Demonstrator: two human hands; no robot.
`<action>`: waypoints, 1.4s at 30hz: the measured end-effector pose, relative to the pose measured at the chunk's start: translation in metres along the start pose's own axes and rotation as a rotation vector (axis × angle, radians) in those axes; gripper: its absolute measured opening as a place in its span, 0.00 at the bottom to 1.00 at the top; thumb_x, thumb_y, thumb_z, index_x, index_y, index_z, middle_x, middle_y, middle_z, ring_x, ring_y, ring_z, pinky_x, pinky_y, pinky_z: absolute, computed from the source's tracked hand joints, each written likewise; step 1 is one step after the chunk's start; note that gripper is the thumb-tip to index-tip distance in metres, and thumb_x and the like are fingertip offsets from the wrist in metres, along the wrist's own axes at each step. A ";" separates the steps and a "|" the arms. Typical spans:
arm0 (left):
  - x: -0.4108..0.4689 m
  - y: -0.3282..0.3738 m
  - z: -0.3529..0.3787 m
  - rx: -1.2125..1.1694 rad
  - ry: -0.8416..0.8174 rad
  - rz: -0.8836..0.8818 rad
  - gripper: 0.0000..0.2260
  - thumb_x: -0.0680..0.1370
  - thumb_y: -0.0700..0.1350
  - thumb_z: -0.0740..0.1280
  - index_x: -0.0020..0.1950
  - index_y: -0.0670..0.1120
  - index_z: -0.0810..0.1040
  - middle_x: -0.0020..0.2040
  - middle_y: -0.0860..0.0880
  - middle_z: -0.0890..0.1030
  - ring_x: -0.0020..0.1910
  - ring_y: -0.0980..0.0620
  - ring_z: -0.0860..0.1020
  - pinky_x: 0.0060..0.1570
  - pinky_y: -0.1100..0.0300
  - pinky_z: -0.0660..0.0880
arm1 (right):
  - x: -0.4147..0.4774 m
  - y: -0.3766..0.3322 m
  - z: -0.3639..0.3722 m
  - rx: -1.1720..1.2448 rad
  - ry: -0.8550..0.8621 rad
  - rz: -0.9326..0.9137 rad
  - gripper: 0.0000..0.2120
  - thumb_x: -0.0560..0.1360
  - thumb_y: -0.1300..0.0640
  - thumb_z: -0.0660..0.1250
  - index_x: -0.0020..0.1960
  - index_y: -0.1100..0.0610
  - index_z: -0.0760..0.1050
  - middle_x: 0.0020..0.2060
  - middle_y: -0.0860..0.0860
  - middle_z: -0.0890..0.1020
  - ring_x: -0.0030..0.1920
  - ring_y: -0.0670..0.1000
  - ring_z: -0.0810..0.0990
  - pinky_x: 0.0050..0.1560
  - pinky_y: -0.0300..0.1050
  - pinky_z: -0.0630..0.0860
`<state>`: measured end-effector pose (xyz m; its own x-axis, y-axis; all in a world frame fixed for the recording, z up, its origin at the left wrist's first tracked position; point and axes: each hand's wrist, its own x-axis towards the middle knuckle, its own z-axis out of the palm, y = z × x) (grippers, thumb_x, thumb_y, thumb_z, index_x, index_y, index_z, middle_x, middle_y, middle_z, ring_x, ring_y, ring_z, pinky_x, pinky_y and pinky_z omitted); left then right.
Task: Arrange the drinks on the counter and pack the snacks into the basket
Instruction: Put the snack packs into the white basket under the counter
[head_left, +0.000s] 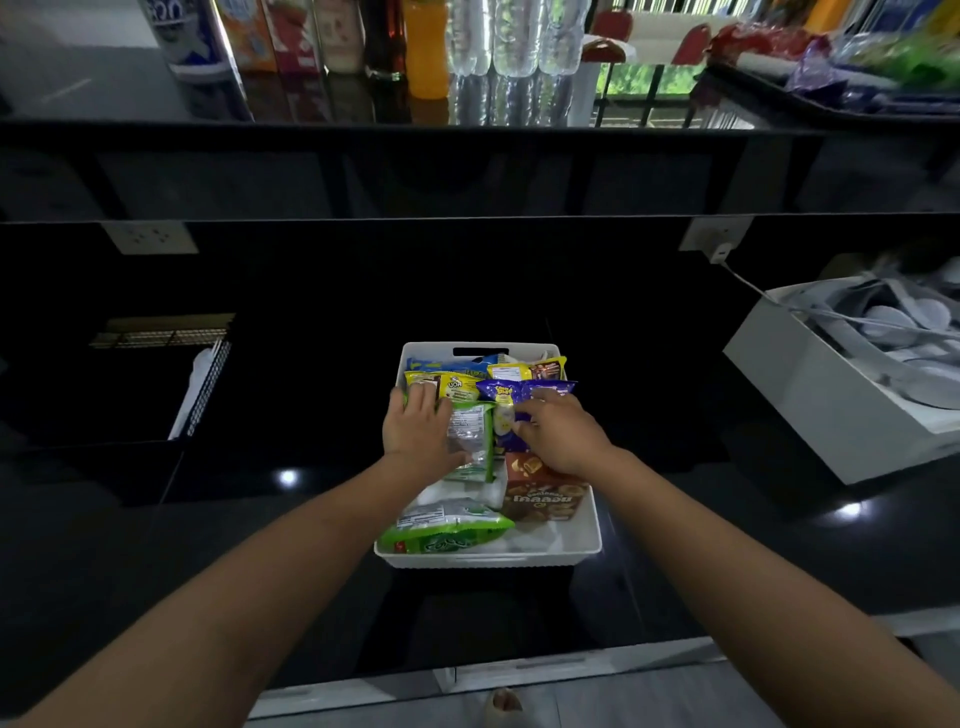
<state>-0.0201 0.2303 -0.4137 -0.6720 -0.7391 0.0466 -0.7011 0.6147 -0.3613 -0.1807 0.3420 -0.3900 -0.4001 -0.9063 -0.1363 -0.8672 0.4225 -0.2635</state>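
A white basket (587, 540) sits on the black lower counter, filled with snack packets. My left hand (418, 434) grips a green-edged packet (475, 436) standing upright in the basket's middle. My right hand (558, 434) pinches a purple packet (506, 397) beside it. A brown snack box (545, 496) lies at the basket's right front, and another green packet (447, 530) at the left front. Yellow and blue packets (457, 382) fill the far end. On the raised counter behind, drinks stand in a row: cartons (260, 36), an orange bottle (427, 47) and clear water bottles (519, 36).
A white box (810, 384) with white cables and parts sits at the right, with a cord running to a wall socket (719, 244). A dark wire basket (208, 374) stands at the left. A tray of packets (852, 67) rests on the upper counter's right.
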 end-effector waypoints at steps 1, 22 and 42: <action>-0.001 0.002 -0.001 -0.004 -0.012 -0.010 0.40 0.70 0.74 0.55 0.72 0.48 0.60 0.69 0.43 0.62 0.71 0.43 0.58 0.69 0.45 0.54 | -0.003 0.000 0.000 -0.005 -0.005 -0.002 0.21 0.81 0.47 0.58 0.73 0.49 0.67 0.75 0.53 0.63 0.73 0.60 0.61 0.67 0.55 0.67; -0.040 -0.025 -0.012 -0.355 0.094 -0.084 0.39 0.73 0.66 0.61 0.77 0.51 0.49 0.75 0.45 0.54 0.74 0.44 0.55 0.72 0.45 0.50 | -0.072 0.019 0.013 0.322 0.290 0.178 0.24 0.80 0.49 0.60 0.75 0.53 0.64 0.73 0.53 0.67 0.70 0.59 0.61 0.65 0.51 0.65; -0.070 -0.024 0.036 -1.785 -0.402 -0.633 0.24 0.78 0.59 0.62 0.71 0.49 0.68 0.67 0.54 0.71 0.61 0.53 0.71 0.59 0.55 0.66 | -0.066 0.046 0.047 1.702 -0.150 0.397 0.28 0.79 0.36 0.53 0.64 0.55 0.77 0.60 0.58 0.81 0.59 0.57 0.81 0.58 0.54 0.76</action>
<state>0.0521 0.2575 -0.4418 -0.3595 -0.7830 -0.5077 -0.3532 -0.3894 0.8506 -0.1806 0.4218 -0.4382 -0.3782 -0.7865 -0.4882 0.5550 0.2294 -0.7996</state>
